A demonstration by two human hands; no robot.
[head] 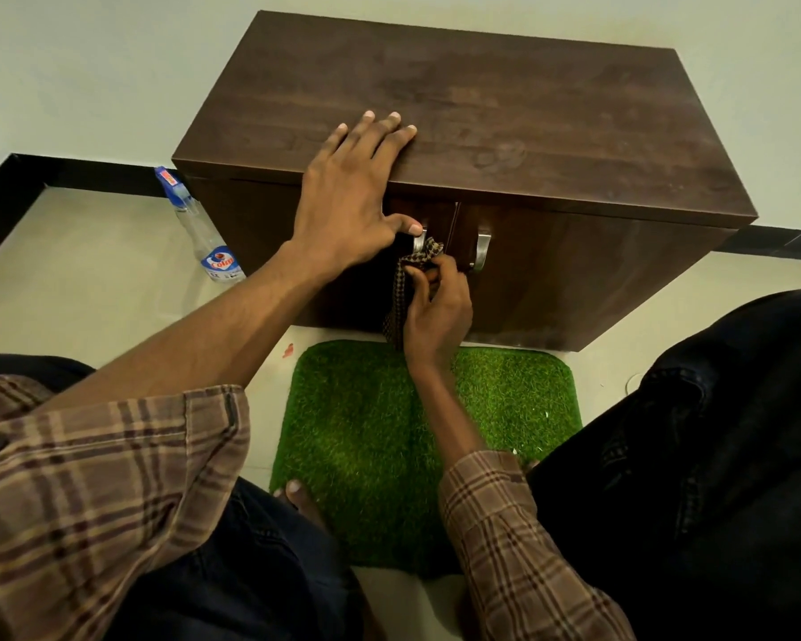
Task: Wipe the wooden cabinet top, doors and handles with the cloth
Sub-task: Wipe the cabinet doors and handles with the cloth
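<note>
Wiping the handles appears to be the step in hand. The right hand (438, 307) grips the checked cloth (419, 259), bunched at its top against the left handle (420, 240) of the wooden cabinet (482, 122), while the rest of the cloth hangs down before the left door (269, 224). The left hand (350, 187) lies flat with straight fingers on the front edge of the cabinet top, its thumb touching the same handle, probably to steady the cabinet. The right handle (481, 252) is just beside and carries no cloth. The next move, as a judgement, asks the person to draw the cloth along the whole handle and behind it, then pass to the right handle. A spray bottle (207, 233) stands on the floor at the left of the cabinet, and a green mat (366, 432) lies before it.
</note>
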